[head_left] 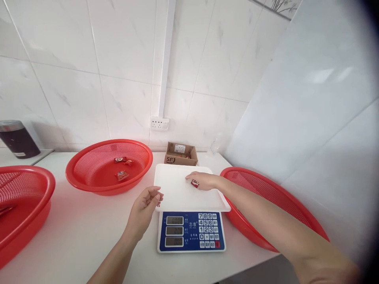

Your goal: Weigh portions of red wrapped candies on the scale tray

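A digital scale (191,231) with a blue keypad front stands on the white counter, and a white tray (180,195) lies on top of it. My right hand (204,180) rests on the tray, fingers closed on a small red wrapped packet (194,183). My left hand (145,207) hovers at the tray's left edge, fingers loosely curled, and something small and red shows at its fingertips. A red mesh basket (89,179) behind my left hand holds three red packets (121,174).
A second red basket (257,189) sits under my right forearm by the tiled side wall. A third red basket (38,185) is at the far left. A small cardboard box (181,154) and a wall socket (159,124) are behind the scale; a dark canister (18,139) stands far left.
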The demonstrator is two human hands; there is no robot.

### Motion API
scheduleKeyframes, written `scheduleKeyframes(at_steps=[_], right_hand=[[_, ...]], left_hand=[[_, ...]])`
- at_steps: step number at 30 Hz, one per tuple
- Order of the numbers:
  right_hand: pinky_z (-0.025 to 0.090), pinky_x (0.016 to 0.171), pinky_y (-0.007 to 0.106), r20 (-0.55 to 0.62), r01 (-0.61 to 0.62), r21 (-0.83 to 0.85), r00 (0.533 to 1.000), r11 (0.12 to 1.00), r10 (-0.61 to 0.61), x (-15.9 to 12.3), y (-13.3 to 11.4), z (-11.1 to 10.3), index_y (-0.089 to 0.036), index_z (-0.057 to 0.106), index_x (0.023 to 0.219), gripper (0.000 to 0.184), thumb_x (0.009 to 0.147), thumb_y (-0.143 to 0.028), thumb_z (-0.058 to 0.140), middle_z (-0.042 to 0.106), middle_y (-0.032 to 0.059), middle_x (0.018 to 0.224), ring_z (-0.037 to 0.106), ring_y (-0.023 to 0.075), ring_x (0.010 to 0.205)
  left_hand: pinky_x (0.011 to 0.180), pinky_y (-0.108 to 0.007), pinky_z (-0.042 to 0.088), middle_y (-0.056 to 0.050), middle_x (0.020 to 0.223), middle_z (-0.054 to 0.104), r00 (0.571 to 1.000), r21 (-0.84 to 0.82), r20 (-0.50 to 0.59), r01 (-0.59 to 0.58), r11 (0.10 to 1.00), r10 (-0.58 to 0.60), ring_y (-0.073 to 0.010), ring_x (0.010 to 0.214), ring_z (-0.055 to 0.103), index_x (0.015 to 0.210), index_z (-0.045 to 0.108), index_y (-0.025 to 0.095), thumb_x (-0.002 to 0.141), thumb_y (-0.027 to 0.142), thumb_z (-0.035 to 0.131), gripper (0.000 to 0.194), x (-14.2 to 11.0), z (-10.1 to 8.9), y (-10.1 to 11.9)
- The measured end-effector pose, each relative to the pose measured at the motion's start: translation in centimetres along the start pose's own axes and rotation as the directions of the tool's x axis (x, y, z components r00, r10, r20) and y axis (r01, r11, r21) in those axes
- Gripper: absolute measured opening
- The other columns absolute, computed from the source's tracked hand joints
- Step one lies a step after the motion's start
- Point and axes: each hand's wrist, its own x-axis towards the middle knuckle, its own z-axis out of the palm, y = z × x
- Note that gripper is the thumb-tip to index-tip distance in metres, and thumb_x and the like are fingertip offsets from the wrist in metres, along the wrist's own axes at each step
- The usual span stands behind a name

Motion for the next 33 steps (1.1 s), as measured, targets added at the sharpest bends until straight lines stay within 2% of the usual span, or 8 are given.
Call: scheduleKeyframes(at_steps=[4,8,12,14,16,20,27,33], right_hand=[[0.046,0.080,0.037,-0.019,-0.044,-0.087,0.999,0.995,0.043,0.2,-0.6,-0.4,-0.018,0.070,0.090,0.035,0.056,-0.010,0.073,0.069,0.0118,0.098,0.061,0.0324,0.100],[0.049,0.062,0.029,-0.062,0.044,0.045,0.997,0.998,-0.041,2.0,-4.0,-2.2,-0.018,0.066,0.077,0.015,0.066,-0.024,0.073,0.067,0.0052,0.075,0.065,0.0221,0.074],[0.054,0.068,0.024,-0.288,0.216,0.272,0.948,0.938,-0.135,3.9,-8.7,-5.1,-0.022,0.041,0.132,0.041,0.095,-0.038,0.036,0.059,0.0091,0.122,0.064,0.0121,0.086],[0.055,0.076,0.024,-0.385,0.298,0.361,0.911,0.883,-0.150,4.1,-9.9,-6.3,-0.026,0.018,0.144,0.052,0.096,-0.041,0.034,0.041,0.0108,0.141,0.062,0.0104,0.097],[0.055,0.081,0.027,-0.411,0.342,0.454,0.900,0.823,-0.147,3.5,-9.9,-6.9,-0.029,0.017,0.145,0.060,0.093,-0.042,0.044,0.035,0.0111,0.146,0.061,0.0115,0.100],[0.057,0.079,0.032,-0.323,0.262,0.516,0.941,0.815,-0.098,0.6,-5.7,-6.1,-0.023,0.044,0.133,0.051,0.085,-0.031,0.059,0.048,0.0127,0.135,0.061,0.0175,0.103],[0.044,0.097,0.039,-0.254,-0.154,0.317,0.937,0.936,0.240,-9.9,8.1,-3.8,-0.017,0.058,0.122,0.037,0.085,-0.025,0.058,0.062,0.0123,0.122,0.058,0.0231,0.111],[0.049,0.089,0.043,0.003,-0.456,0.196,0.886,0.868,0.464,-16.3,13.3,1.6,-0.025,0.056,0.129,0.081,0.054,-0.040,0.082,0.050,0.0129,0.139,0.053,0.0360,0.118]], left_hand=[[0.079,-0.034,0.048,-0.003,0.083,0.063,1.000,0.007,-0.006,-0.022,1.000,0.022,-0.0171,0.082,0.060,0.095,0.057,0.020,0.077,0.047,0.057,0.033,-0.1,0.7,-0.5],[0.078,-0.034,0.049,-0.003,0.081,0.063,0.999,0.017,-0.023,-0.049,0.999,0.049,-0.0171,0.080,0.060,0.092,0.059,0.020,0.077,0.046,0.056,0.031,-0.4,0.7,-0.5],[0.076,-0.033,0.050,-0.003,0.081,0.063,0.997,0.041,-0.028,-0.070,0.997,0.071,-0.0166,0.078,0.061,0.091,0.059,0.020,0.077,0.046,0.056,0.030,-0.7,0.5,-0.3],[0.076,-0.033,0.051,-0.003,0.081,0.064,0.996,0.059,-0.030,-0.080,0.995,0.082,-0.0166,0.078,0.061,0.090,0.060,0.020,0.078,0.046,0.056,0.029,-0.8,0.4,-0.2],[0.076,-0.033,0.051,-0.003,0.080,0.064,0.996,0.078,-0.028,-0.086,0.993,0.089,-0.0167,0.077,0.062,0.089,0.060,0.020,0.077,0.046,0.056,0.029,-0.8,0.2,0.0],[0.075,-0.033,0.052,-0.003,0.079,0.065,0.997,0.104,0.002,-0.083,0.991,0.083,-0.0173,0.076,0.062,0.088,0.061,0.020,0.075,0.049,0.058,0.032,-0.7,0.1,0.8],[0.082,-0.036,0.052,-0.006,0.092,0.068,0.995,0.278,0.093,-0.044,0.960,0.019,-0.0238,0.091,0.065,0.095,0.062,0.023,0.072,0.062,0.057,0.045,0.2,1.6,1.0],[0.084,-0.034,0.054,-0.006,0.095,0.068,0.972,0.285,0.231,-0.016,0.958,-0.052,-0.0240,0.095,0.066,0.099,0.061,0.025,0.069,0.067,0.057,0.052,1.3,4.2,0.5]])
